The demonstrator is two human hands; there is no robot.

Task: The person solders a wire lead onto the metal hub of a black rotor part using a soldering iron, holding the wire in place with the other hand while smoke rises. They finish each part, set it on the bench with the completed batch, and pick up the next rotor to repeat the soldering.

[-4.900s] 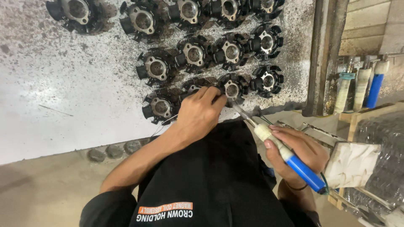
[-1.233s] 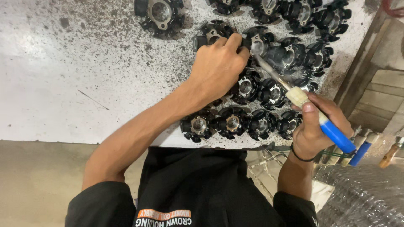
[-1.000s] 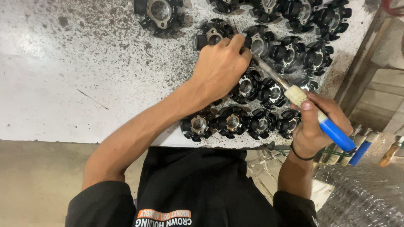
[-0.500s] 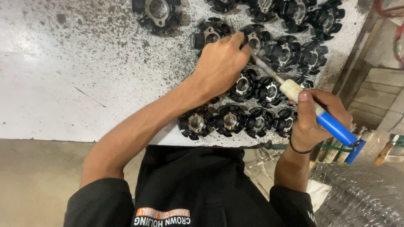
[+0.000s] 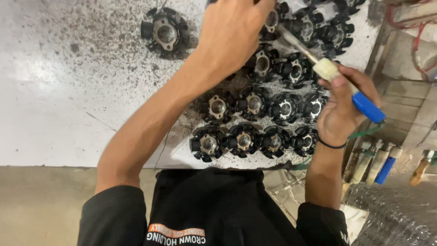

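My left hand (image 5: pixel 234 29) reaches far over the white speckled table (image 5: pixel 59 95) and rests on a black round part at the top edge of the view; that part is mostly hidden under the hand. My right hand (image 5: pixel 341 109) grips a blue-handled tool (image 5: pixel 339 82) with a cream collar and a metal shaft that points up-left toward the left hand. Several black round parts with metal centres (image 5: pixel 255 123) lie in rows between my arms. One more such part (image 5: pixel 165 33) sits apart at the upper left.
Several tools with blue, wooden and pale handles (image 5: pixel 378 164) stand in a holder at the right. Clear bubble wrap (image 5: pixel 400 214) lies at the lower right. Wooden boards (image 5: pixel 409 109) and red wires (image 5: pixel 419 32) are beyond the table's right edge.
The view has closed in and shifted. My left hand has reached further up the table to a farther part, and my right hand has followed with the tool.
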